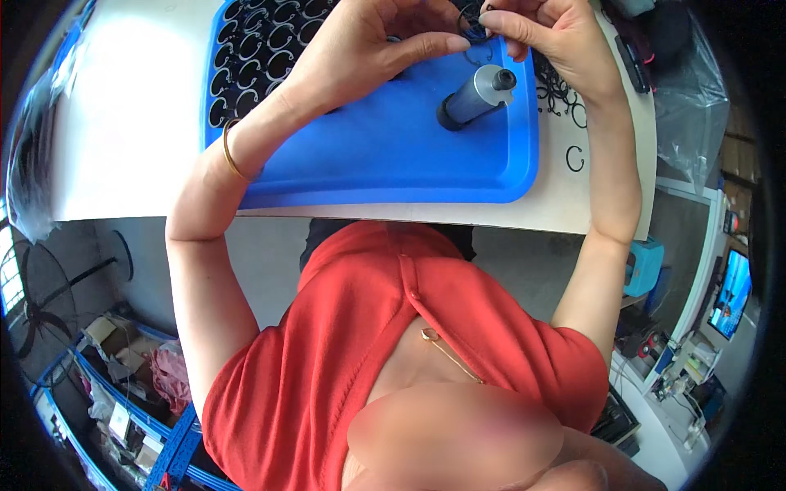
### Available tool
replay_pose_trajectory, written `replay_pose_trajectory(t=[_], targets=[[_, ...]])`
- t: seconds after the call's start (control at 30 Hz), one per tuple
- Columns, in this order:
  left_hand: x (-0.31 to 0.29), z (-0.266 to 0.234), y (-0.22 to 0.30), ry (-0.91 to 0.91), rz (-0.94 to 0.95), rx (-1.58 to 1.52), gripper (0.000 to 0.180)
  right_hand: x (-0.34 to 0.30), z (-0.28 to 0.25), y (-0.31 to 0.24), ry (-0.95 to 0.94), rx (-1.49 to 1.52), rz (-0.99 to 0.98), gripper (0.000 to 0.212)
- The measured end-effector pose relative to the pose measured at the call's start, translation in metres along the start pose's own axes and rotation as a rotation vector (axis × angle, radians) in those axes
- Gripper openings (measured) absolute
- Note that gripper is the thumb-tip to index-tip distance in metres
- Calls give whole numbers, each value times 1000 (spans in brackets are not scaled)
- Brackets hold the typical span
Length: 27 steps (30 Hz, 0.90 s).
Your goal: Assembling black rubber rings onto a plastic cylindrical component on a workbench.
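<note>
White worktop (123, 123), bright light on left part. Grey floor (262, 254) below near edge. Past near left corner: bright window (11, 282), black fan (34, 313), cluttered blue-framed shelving (135, 409). Past near right corner: lit monitor (729, 295), white desk (661, 454).

White table (123, 123), blue tray (368, 164) on top, black rings (550, 84) loose beside the tray's right edge
</note>
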<state>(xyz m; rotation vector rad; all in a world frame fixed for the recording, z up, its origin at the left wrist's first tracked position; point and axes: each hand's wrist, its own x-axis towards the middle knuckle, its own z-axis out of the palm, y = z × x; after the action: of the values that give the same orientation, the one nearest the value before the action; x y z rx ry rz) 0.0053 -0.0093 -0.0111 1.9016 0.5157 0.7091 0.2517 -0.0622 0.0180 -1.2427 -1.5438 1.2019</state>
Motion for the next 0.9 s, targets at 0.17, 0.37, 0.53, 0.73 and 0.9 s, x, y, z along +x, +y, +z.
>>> replay_pose_trajectory(t=[0.17, 0.37, 0.53, 0.73, 0.9], targets=[[3, -3, -3, -12, -236, -315, 16, -2, -2, 0, -24, 52, 5, 15], [1, -16, -26, -56, -152, -427, 21, 3, -3, 8, -96, 21, -28, 15], [2, -10, -25, -5, -109, -444, 24, 4, 4, 5, -179, 16, -76, 19], [1, -4, -2, 139, 36, -2, 20, 6, 4, 4, -122, 92, -72, 24], [1, -6, 8, 66, 35, 200, 26, 4, 10, 1, -142, -4, -91, 19]])
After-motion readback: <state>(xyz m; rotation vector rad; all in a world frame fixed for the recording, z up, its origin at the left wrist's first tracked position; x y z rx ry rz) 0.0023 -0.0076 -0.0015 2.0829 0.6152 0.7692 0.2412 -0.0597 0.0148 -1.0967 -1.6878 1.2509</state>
